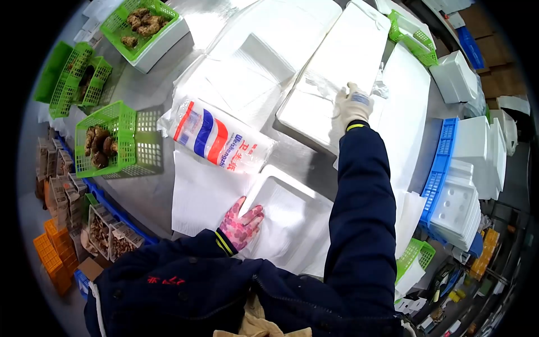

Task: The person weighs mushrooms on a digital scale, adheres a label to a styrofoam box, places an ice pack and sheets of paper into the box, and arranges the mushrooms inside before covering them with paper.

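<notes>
My left hand (pixel 241 223), in a pink patterned glove, rests with fingers apart over the left rim of a white foam box (pixel 321 216). White liner paper shows inside that box. Reaching far forward, my right hand (pixel 355 106) wears a white glove. It lies on a long white foam piece (pixel 351 45), index finger stretched out, the other fingers partly hidden. Crumpled clear plastic (pixel 380 89) lies beside it. Between my hands, to the left, is a printed plastic pack of paper (pixel 224 140), on white paper sheets (pixel 193 196).
Green baskets of mushrooms stand at left (pixel 120 132) and upper left (pixel 120 33). More white sheets (pixel 247 73) cover the metal table (pixel 149 92). At right, a blue crate (pixel 441 168) stands beside stacked white foam boxes (pixel 474 146). Orange crates (pixel 53 253) are at lower left.
</notes>
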### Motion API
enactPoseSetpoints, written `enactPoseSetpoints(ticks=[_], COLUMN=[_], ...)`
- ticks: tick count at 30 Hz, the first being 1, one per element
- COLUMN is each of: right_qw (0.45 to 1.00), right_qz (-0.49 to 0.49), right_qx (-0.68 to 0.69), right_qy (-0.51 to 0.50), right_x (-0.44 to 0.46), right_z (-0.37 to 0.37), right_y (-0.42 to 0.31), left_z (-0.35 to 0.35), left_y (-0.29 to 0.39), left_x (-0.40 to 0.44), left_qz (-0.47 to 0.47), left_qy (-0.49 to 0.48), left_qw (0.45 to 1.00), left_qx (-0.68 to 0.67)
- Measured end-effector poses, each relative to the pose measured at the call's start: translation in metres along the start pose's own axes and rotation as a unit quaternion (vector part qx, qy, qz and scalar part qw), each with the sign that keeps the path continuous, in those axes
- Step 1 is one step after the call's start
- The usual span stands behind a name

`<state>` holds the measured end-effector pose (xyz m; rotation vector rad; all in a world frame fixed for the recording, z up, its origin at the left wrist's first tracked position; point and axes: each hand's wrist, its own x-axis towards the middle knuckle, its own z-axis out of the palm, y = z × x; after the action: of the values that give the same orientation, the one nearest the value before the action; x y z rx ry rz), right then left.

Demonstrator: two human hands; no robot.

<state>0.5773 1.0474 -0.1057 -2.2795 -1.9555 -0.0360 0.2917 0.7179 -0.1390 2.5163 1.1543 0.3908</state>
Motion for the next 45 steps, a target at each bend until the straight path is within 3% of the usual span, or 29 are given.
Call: enactPoseSetpoints(ticks=[4,6,8,10,12,14,16,19,20,21,22,23,24,26,27,28,29,30,31,32,33,34,36,38,40,41,42,44,45], right_qw=[0.973,0.928,0.895,0.872,0.860,0.873,0.872,0.894,0.901,0.898,0.897,0.893,0.885,0.867,0.858,0.847,0.812,0.814,0.814,0.776,0.771,0.745,0.602,0.595,0.646,0.667,0.666,0.682,0.660], right_qz=[0.018,0.018,-0.007,-0.036,-0.046,-0.075,-0.067,-0.142,-0.154,-0.175,-0.188,-0.148,-0.107,-0.069,-0.043,-0.020,0.038,0.082,0.102,0.112,0.132,0.130,0.179,0.227,0.200,0.221,0.225,0.220,0.218], right_qx=[0.139,0.289,0.403,0.464,0.494,0.471,0.480,0.420,0.400,0.393,0.385,0.420,0.453,0.494,0.511,0.525,0.580,0.575,0.572,0.620,0.621,0.653,0.774,0.762,0.728,0.706,0.706,0.691,0.715], right_qy=[0.183,0.235,0.193,0.152,0.123,0.103,0.065,0.064,0.068,0.092,0.110,0.060,0.011,0.011,0.041,0.073,0.052,0.008,0.001,-0.029,-0.051,-0.041,-0.080,-0.122,-0.107,-0.091,-0.091,-0.102,-0.076], right_x=[-0.022,-0.052,-0.103,-0.174,-0.255,-0.338,-0.421,-0.515,-0.544,-0.563,-0.591,-0.626,-0.657,-0.693,-0.714,-0.733,-0.760,-0.782,-0.801,-0.830,-0.850,-0.865,-0.898,-0.915,-0.922,-0.922,-0.921,-0.922,-0.923], right_z=[-0.051,-0.102,-0.159,-0.221,-0.272,-0.322,-0.361,-0.362,-0.361,-0.349,-0.326,-0.315,-0.311,-0.284,-0.272,-0.268,-0.264,-0.259,-0.248,-0.263,-0.262,-0.245,-0.240,-0.237,-0.228,-0.223,-0.217,-0.201,-0.193], right_y=[0.021,0.019,0.014,-0.002,-0.020,-0.028,-0.033,-0.045,-0.049,-0.051,-0.047,-0.051,-0.055,-0.033,-0.022,-0.015,-0.008,0.003,0.013,0.002,0.001,0.001,0.005,0.010,0.012,0.009,0.009,0.008,0.005], left_z=[-0.016,-0.025,-0.029,-0.061,-0.089,-0.122,-0.150,-0.193,-0.201,-0.192,-0.180,-0.174,-0.168,-0.118,-0.135,-0.116,-0.100,-0.097,-0.110,-0.123,-0.112,-0.113,-0.093,-0.065,-0.043,-0.038,-0.047,-0.035,-0.032], left_y=[0.018,0.031,0.047,0.076,0.114,0.158,0.195,0.193,0.193,0.182,0.177,0.180,0.203,0.190,0.226,0.230,0.233,0.249,0.271,0.289,0.288,0.302,0.308,0.310,0.306,0.297,0.306,0.291,0.290], left_x=[-0.022,-0.040,-0.074,-0.110,-0.152,-0.195,-0.233,-0.236,-0.233,-0.231,-0.235,-0.243,-0.264,-0.280,-0.300,-0.308,-0.318,-0.333,-0.347,-0.359,-0.367,-0.377,-0.390,-0.407,-0.422,-0.428,-0.433,-0.443,-0.445], left_qz=[-0.002,0.002,0.007,-0.016,-0.040,-0.050,-0.036,-0.027,-0.091,-0.120,-0.140,-0.158,-0.217,-0.147,-0.175,-0.158,-0.183,-0.205,-0.241,-0.280,-0.238,-0.258,-0.301,-0.271,-0.271,-0.343,-0.337,-0.313,-0.294], left_qy=[0.033,0.028,0.028,-0.019,-0.003,0.031,0.179,0.346,0.337,0.331,0.275,0.165,0.084,-0.064,-0.053,-0.004,0.017,0.038,0.017,-0.005,-0.016,-0.022,-0.057,-0.014,0.060,0.002,0.027,0.011,0.035], left_qw=[0.999,1.000,0.999,0.999,0.998,0.998,0.983,0.937,0.919,0.916,0.925,0.912,0.924,0.828,0.865,0.808,0.733,0.646,0.634,0.620,0.608,0.599,0.590,0.663,0.754,0.758,0.733,0.767,0.746], left_qx=[-0.016,0.003,0.014,0.048,0.043,0.018,0.022,-0.047,-0.185,-0.191,-0.221,-0.339,-0.302,-0.538,-0.468,-0.567,-0.655,-0.734,-0.735,-0.733,-0.757,-0.758,-0.747,-0.698,-0.595,-0.555,-0.591,-0.559,-0.597])
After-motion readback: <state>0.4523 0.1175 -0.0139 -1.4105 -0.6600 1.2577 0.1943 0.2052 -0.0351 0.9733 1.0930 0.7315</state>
